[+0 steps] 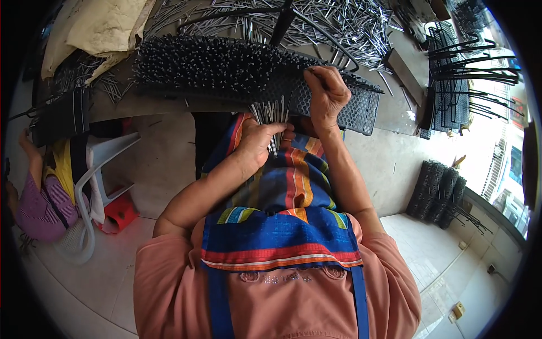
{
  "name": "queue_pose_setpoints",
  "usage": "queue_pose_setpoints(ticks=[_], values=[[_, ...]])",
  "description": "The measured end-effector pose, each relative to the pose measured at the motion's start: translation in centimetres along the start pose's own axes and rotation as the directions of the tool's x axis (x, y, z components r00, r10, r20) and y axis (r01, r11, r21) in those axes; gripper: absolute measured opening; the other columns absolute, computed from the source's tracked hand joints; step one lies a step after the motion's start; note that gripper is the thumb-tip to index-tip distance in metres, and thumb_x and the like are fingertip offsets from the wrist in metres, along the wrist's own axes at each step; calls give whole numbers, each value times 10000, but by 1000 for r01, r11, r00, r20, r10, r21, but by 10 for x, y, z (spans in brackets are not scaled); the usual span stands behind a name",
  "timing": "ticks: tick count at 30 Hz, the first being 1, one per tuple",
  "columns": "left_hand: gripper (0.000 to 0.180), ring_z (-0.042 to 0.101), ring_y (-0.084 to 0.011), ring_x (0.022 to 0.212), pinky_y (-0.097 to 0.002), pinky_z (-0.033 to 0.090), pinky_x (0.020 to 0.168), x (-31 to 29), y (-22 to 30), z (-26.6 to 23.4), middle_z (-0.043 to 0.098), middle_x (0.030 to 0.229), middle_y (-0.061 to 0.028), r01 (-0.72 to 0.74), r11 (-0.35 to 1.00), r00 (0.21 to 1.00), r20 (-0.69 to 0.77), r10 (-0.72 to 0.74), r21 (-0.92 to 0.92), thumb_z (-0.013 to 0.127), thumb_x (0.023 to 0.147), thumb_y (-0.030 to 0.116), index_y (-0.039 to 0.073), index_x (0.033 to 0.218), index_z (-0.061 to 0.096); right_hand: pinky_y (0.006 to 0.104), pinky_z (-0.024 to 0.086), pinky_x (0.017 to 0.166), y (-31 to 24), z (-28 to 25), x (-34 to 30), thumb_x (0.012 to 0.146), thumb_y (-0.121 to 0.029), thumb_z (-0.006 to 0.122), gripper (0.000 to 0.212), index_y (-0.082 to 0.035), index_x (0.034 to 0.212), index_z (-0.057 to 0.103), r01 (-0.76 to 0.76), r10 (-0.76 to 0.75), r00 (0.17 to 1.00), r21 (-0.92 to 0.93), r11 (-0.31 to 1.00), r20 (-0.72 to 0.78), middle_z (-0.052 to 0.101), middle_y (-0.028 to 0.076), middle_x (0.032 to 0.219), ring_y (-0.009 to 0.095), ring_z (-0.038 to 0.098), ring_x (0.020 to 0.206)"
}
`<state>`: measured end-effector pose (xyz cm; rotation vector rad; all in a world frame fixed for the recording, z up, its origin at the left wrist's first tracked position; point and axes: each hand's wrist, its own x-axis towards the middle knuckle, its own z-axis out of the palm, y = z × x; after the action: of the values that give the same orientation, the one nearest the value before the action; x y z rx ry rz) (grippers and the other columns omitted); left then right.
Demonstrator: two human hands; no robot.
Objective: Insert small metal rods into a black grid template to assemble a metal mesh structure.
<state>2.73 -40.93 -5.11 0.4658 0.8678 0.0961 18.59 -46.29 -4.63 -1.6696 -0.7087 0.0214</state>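
A bundle of thin metal rods [273,113] fans upward out of my left hand [258,138], whose fingers are closed around it just in front of the table edge. My right hand [328,95] is closed in a pinch over the right part of a long black perforated rack [353,104]. Whatever its fingertips hold, if anything, is too small to make out. Many dark rods [197,65] stand upright, packed in the rack's left and middle holes. The holes at its right end show bare.
Loose metal rods [339,22] lie heaped behind the rack, under a black curved handle [285,25]. Torn brown paper [107,34] lies far left. Racks with black hooked bars [451,79] stand at right. Another person [48,203] sits at left by a grey chair [84,209].
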Motion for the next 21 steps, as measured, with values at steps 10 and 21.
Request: queue_pose_setpoints(ticks=[10, 21], values=[[213, 709, -273, 751, -378, 604, 645, 1, -4, -3, 701, 865, -168, 18, 1000, 1000, 22, -18, -4, 597, 839, -88, -11, 1035, 623, 233, 482, 615, -4, 6, -1, 750, 39, 753, 110, -8, 839, 708, 154, -110, 984, -345, 926, 143, 660, 48, 768, 98, 622, 678], [204, 711, -251, 745, -354, 598, 649, 1, 2, -3, 710, 874, -147, -35, 999, 990, 139, 37, -19, 626, 839, -70, 3, 1028, 651, 246, 467, 576, -33, -19, 5, 809, -51, 717, 70, 9, 842, 707, -216, 345, 905, -431, 876, 249, 636, 40, 637, 94, 614, 626]])
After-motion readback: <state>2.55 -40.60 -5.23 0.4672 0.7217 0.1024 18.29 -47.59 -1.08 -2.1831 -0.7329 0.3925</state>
